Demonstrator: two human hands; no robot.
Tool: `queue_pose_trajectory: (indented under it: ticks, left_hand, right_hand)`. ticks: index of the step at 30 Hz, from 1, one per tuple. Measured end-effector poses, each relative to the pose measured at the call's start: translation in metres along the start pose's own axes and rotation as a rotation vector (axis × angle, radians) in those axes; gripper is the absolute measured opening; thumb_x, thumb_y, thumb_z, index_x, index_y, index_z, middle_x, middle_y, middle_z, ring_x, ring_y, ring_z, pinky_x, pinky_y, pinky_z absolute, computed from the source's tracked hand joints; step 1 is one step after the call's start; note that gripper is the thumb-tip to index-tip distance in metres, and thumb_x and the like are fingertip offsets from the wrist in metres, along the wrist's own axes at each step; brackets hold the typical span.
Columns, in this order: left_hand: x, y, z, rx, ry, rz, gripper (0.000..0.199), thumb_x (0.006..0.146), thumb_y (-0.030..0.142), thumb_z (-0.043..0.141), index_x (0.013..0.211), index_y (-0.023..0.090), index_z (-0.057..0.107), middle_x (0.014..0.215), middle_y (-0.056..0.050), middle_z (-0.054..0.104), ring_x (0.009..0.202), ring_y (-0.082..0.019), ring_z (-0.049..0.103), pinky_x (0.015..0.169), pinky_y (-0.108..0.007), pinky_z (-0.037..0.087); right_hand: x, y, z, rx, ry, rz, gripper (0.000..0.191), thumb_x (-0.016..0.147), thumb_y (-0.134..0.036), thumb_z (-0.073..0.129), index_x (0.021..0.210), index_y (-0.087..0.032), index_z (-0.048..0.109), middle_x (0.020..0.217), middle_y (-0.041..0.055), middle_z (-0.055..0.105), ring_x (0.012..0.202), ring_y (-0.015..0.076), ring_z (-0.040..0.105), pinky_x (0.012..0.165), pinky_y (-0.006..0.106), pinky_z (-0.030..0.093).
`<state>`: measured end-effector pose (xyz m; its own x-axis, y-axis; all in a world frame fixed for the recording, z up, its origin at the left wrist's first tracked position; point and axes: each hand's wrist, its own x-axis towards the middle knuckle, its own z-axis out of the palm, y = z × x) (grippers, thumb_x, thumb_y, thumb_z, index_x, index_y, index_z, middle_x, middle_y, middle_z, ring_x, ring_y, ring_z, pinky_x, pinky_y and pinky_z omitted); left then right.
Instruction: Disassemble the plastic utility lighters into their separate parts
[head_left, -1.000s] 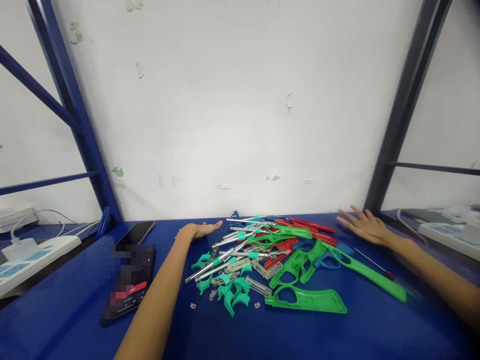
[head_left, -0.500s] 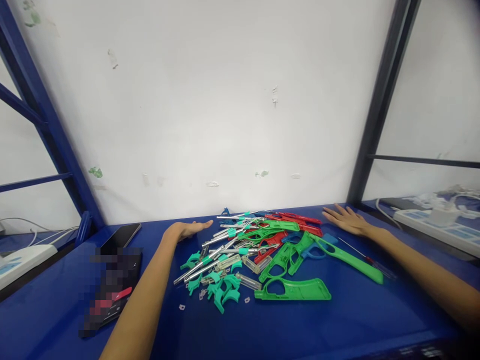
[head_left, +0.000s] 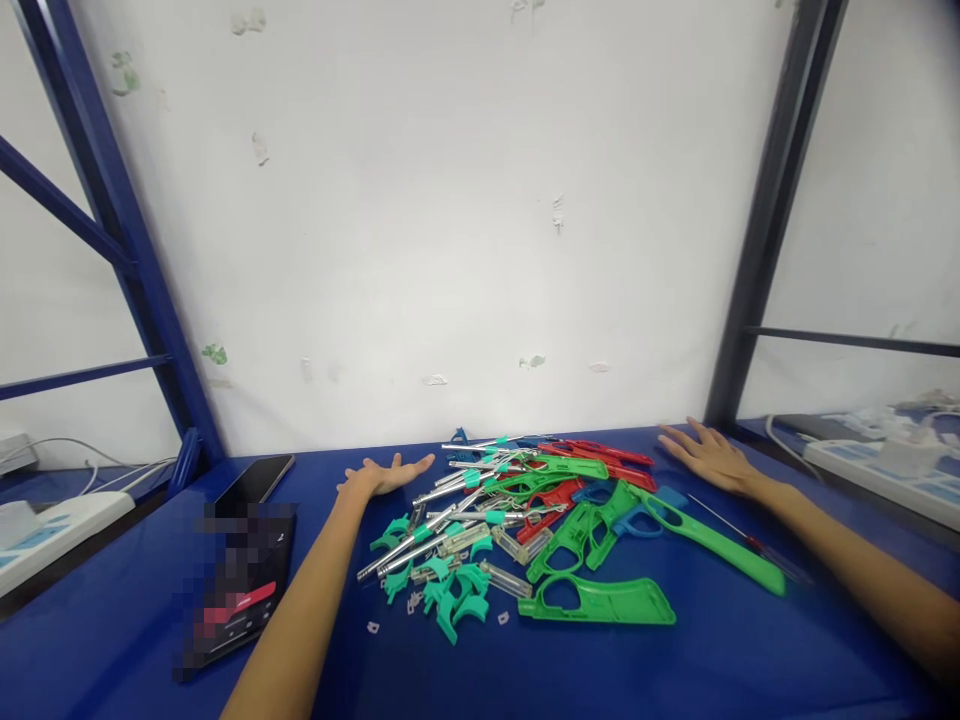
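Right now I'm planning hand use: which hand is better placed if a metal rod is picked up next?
Probably the left hand: it is open, holds nothing visible, and is close beside the metal rods. The right hand, also open, is farther off, with red shells between.

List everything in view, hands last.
Table: one, blue, foreground
Wall: one, white, behind table
Posts: two, blue and dark, rear corners
Power strips: two, white, beyond posts
Cables: several, white, near power strips
Metal tubes: several, silver, centre
Curved pieces: several, teal, front centre
Handle shells: several, green, red, blue, centre right
Plastic capsules: several, clear, front centre
Small clips: several, whitish, front centre
Screwdriver: one, partly red, right of handle shells
Phone: one, black, table's left
Pixelated device: one, dark with red, nearer than phone
Left hand: one, bare, left of metal tubes
Right hand: one, bare, table's rear right
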<state>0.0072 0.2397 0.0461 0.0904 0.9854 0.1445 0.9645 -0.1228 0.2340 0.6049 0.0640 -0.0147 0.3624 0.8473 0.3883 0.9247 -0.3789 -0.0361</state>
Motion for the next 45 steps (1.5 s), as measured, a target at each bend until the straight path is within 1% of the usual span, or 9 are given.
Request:
queue_pose_trajectory:
  ticks: [3, 7, 15, 23, 34, 37, 40, 42, 45]
  left_hand:
    - [-0.011, 0.003, -0.001, 0.008, -0.065, -0.096, 0.040, 0.103, 0.042, 0.070, 0.137, 0.021, 0.064, 0.140, -0.011, 0.066, 0.118, -0.028, 0.069, 0.097, -0.050, 0.061]
    - [-0.023, 0.008, -0.001, 0.001, -0.056, -0.155, 0.041, 0.104, 0.043, 0.070, 0.138, 0.021, 0.064, 0.141, -0.012, 0.065, 0.119, -0.029, 0.069, 0.098, -0.051, 0.060]
    - [-0.024, 0.006, -0.012, 0.001, 0.102, -0.218, 0.041, 0.103, 0.042, 0.070, 0.137, 0.019, 0.064, 0.138, -0.011, 0.067, 0.117, -0.028, 0.069, 0.096, -0.051, 0.061]
    - [-0.025, -0.003, -0.025, 0.011, 0.167, -0.160, 0.038, 0.103, 0.041, 0.071, 0.135, 0.021, 0.065, 0.135, -0.010, 0.068, 0.116, -0.027, 0.070, 0.094, -0.047, 0.062]
    - [-0.035, 0.006, -0.011, 0.132, 0.346, 0.091, 0.041, 0.103, 0.042, 0.070, 0.138, 0.021, 0.064, 0.142, -0.011, 0.065, 0.121, -0.028, 0.068, 0.100, -0.052, 0.059]
    - [-0.036, 0.004, -0.005, 0.170, 0.388, 0.097, 0.046, 0.103, 0.043, 0.071, 0.142, 0.021, 0.061, 0.147, -0.012, 0.062, 0.126, -0.031, 0.066, 0.103, -0.056, 0.057]
    - [-0.034, 0.000, 0.000, 0.197, 0.384, 0.098, 0.047, 0.103, 0.044, 0.070, 0.143, 0.021, 0.061, 0.148, -0.012, 0.061, 0.127, -0.031, 0.065, 0.104, -0.056, 0.057]
    - [-0.032, -0.001, 0.003, 0.207, 0.365, 0.099, 0.047, 0.103, 0.044, 0.070, 0.143, 0.021, 0.061, 0.148, -0.013, 0.061, 0.128, -0.032, 0.065, 0.105, -0.057, 0.056]
    - [-0.029, -0.002, 0.006, 0.212, 0.329, 0.091, 0.048, 0.103, 0.044, 0.071, 0.143, 0.021, 0.061, 0.150, -0.013, 0.060, 0.130, -0.033, 0.064, 0.106, -0.058, 0.055]
  right_hand:
    - [-0.002, -0.001, -0.006, -0.049, 0.074, 0.008, 0.039, 0.106, -0.039, 0.069, 0.140, -0.020, 0.064, 0.143, 0.0122, 0.065, 0.120, 0.0290, 0.069, 0.100, 0.052, 0.060]
    - [-0.006, -0.006, -0.020, -0.125, 0.117, -0.013, 0.035, 0.106, -0.038, 0.069, 0.135, -0.019, 0.066, 0.137, 0.0113, 0.068, 0.116, 0.0273, 0.070, 0.097, 0.050, 0.061]
    - [-0.011, -0.021, -0.027, -0.218, -0.014, 0.007, 0.035, 0.106, -0.039, 0.070, 0.133, -0.018, 0.067, 0.133, 0.0104, 0.069, 0.111, 0.0266, 0.072, 0.093, 0.047, 0.063]
    - [-0.009, -0.019, -0.026, -0.216, -0.059, 0.008, 0.035, 0.105, -0.039, 0.070, 0.134, -0.018, 0.067, 0.134, 0.0105, 0.069, 0.112, 0.0271, 0.072, 0.094, 0.047, 0.063]
    - [-0.006, -0.012, -0.020, -0.101, 0.067, -0.060, 0.032, 0.108, -0.043, 0.065, 0.127, -0.019, 0.070, 0.128, 0.0090, 0.072, 0.107, 0.0253, 0.072, 0.093, 0.045, 0.062]
    - [-0.005, -0.013, -0.015, -0.050, 0.135, -0.132, 0.043, 0.111, -0.051, 0.048, 0.139, -0.025, 0.068, 0.148, 0.0133, 0.064, 0.134, 0.0332, 0.062, 0.111, 0.051, 0.052]
    - [-0.002, -0.014, -0.007, -0.013, 0.166, -0.135, 0.066, 0.106, -0.064, 0.039, 0.163, -0.032, 0.048, 0.176, 0.0102, 0.035, 0.160, 0.0468, 0.030, 0.125, 0.062, 0.036]
    - [0.000, -0.013, -0.001, 0.003, 0.150, -0.098, 0.078, 0.102, -0.072, 0.037, 0.169, -0.032, 0.039, 0.182, 0.0096, 0.022, 0.161, 0.0545, 0.021, 0.124, 0.069, 0.031]
    - [0.000, -0.009, 0.003, 0.011, 0.098, -0.052, 0.081, 0.101, -0.077, 0.032, 0.169, -0.035, 0.039, 0.183, 0.0093, 0.014, 0.159, 0.0586, 0.024, 0.123, 0.071, 0.032]
